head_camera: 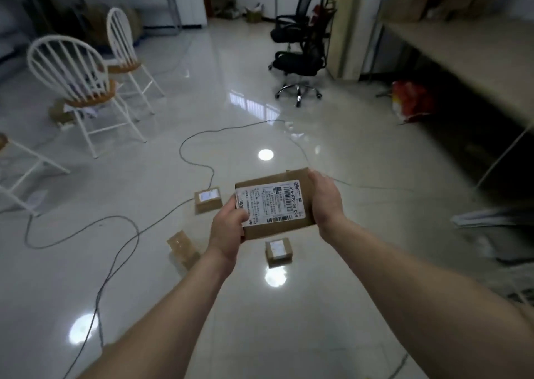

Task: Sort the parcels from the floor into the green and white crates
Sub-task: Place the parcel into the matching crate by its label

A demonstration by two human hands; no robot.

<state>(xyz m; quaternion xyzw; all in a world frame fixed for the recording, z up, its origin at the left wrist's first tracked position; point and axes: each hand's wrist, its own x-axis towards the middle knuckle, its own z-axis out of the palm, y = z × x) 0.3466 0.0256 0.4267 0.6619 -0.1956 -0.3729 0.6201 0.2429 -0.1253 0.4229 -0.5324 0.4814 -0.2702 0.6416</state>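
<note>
Left grip (228,228) and right grip (325,202) clasp opposite ends of a parcel (274,202), held label-up over the floor (260,321) where three floor parcels (208,201) lie, seemingly the label-reading step; next it needs carrying to the matching crate, neither crate being in view.

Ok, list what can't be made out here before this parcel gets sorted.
- Green and white crates: outside the head view's frame.
- Held parcel: label's small print too fine to read; left hand covers its corner.
- Pale stack at right edge: blurred, unidentifiable.
- Floor parcel by the left wrist: label side not visible.
</note>
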